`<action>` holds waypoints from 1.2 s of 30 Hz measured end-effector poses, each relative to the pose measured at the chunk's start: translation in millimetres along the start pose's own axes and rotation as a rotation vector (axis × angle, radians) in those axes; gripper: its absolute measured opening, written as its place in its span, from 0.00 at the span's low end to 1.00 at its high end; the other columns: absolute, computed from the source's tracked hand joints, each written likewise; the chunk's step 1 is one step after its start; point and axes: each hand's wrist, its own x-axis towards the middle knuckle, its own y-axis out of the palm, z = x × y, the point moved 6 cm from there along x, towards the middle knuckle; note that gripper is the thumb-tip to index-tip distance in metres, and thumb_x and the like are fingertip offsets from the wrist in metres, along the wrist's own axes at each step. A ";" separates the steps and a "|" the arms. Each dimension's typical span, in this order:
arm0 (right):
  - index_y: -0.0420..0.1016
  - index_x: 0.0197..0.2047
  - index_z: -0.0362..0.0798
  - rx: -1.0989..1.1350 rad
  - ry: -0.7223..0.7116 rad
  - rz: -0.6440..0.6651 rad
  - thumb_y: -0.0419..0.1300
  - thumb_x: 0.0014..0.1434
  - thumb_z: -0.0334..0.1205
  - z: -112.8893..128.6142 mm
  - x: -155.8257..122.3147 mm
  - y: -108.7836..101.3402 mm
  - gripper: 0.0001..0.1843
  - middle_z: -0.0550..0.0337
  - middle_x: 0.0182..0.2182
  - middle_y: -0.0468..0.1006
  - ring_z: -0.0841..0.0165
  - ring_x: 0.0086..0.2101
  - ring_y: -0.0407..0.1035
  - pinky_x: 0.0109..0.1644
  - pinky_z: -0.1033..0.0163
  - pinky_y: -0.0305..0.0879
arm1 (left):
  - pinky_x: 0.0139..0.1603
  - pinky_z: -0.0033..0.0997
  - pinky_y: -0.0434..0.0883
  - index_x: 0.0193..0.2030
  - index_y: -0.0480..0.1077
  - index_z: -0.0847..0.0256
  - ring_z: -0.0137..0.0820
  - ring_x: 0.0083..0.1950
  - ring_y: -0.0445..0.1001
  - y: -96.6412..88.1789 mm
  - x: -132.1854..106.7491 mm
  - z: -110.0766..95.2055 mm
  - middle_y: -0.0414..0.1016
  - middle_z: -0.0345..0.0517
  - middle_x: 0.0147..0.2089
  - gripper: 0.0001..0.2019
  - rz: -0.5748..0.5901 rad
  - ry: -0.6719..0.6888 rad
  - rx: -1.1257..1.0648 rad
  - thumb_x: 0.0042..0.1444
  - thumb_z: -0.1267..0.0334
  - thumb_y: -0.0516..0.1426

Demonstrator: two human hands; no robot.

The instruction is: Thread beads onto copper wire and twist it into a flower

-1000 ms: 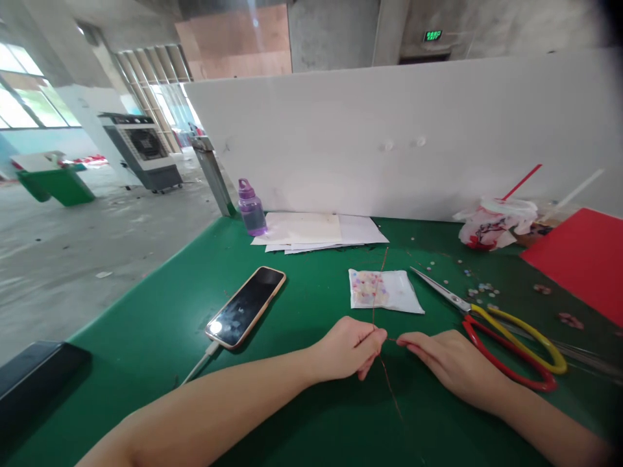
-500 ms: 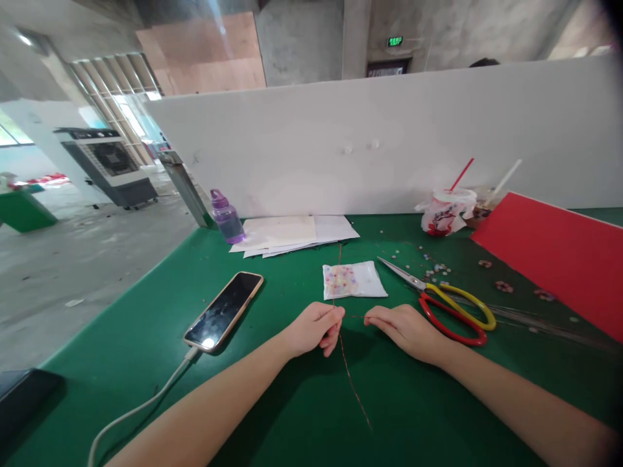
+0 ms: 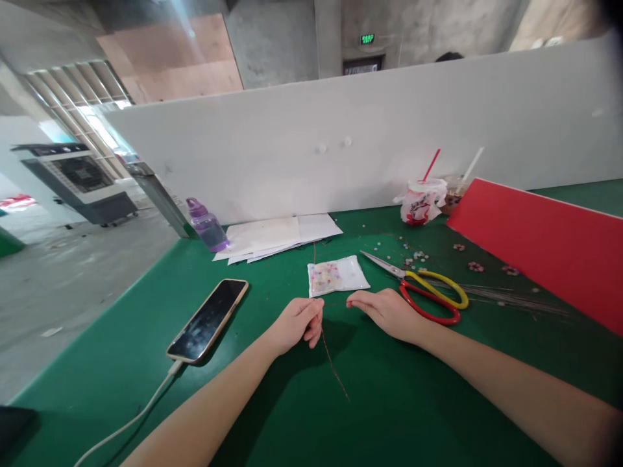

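My left hand (image 3: 298,325) is closed in a pinch on a thin copper-coloured wire (image 3: 333,368). One length of the wire hangs from the fingers towards me, and another stretch rises beyond the hand behind a small packet. My right hand (image 3: 385,312) is closed too, thumb against fingers, on a faint strand that runs across the short gap between the hands. Just beyond the fingertips lies the white packet of coloured beads (image 3: 335,275). Scissors (image 3: 428,292) with one red and one yellow handle lie beside my right hand, blades pointing to the far left.
A phone (image 3: 208,321) with a white cable lies left. Papers (image 3: 277,237) and a purple bottle (image 3: 207,225) stand near the white partition (image 3: 272,149). Right are loose beads (image 3: 416,258), beaded rings (image 3: 476,266), thin wires (image 3: 511,298), a red board (image 3: 535,240) and a bagged drink cup (image 3: 421,202).
The camera view has shifted, so the table and both hands appear farther left. Both hands keep their pinch, and the gap between them looks slightly wider.
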 end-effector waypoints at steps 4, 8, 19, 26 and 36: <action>0.68 0.42 0.53 -0.064 0.052 -0.008 0.41 0.62 0.44 -5.6 0.4 2.5 0.16 0.64 0.34 0.77 0.70 0.33 0.71 0.35 0.68 0.59 | 0.17 0.23 0.55 0.17 0.54 0.62 0.22 0.10 0.58 -3.1 1.4 0.1 0.50 0.30 0.08 0.20 -0.010 0.011 -0.016 0.59 0.58 0.44; 0.68 0.42 0.53 -0.052 0.022 0.016 0.41 0.62 0.44 -5.9 1.1 4.4 0.16 0.64 0.35 0.76 0.70 0.35 0.70 0.38 0.69 0.59 | 0.18 0.23 0.55 0.18 0.54 0.62 0.21 0.11 0.58 -8.5 0.1 -0.9 0.51 0.30 0.09 0.20 -0.032 0.024 0.016 0.60 0.57 0.43; 0.69 0.38 0.51 0.059 -0.021 0.042 0.41 0.62 0.41 -4.0 -0.2 0.5 0.15 0.66 0.33 0.76 0.73 0.32 0.69 0.35 0.70 0.57 | 0.19 0.24 0.57 0.19 0.54 0.62 0.23 0.13 0.60 -12.9 -2.3 -2.4 0.53 0.31 0.10 0.19 -0.019 0.032 0.135 0.60 0.57 0.43; 0.69 0.39 0.52 0.041 -0.025 0.061 0.42 0.62 0.44 -3.7 0.2 0.8 0.16 0.65 0.33 0.76 0.72 0.31 0.69 0.35 0.69 0.57 | 0.24 0.25 0.60 0.19 0.58 0.64 0.24 0.17 0.65 -9.8 -3.0 -2.6 0.58 0.35 0.13 0.19 0.020 0.036 0.178 0.60 0.59 0.43; 0.69 0.41 0.52 -0.038 -0.016 0.081 0.42 0.61 0.47 -3.1 -1.2 4.9 0.17 0.61 0.31 0.76 0.69 0.31 0.69 0.34 0.67 0.57 | 0.23 0.24 0.59 0.20 0.59 0.64 0.24 0.17 0.65 -5.1 -0.5 -3.3 0.58 0.34 0.13 0.18 0.038 0.008 0.198 0.58 0.58 0.46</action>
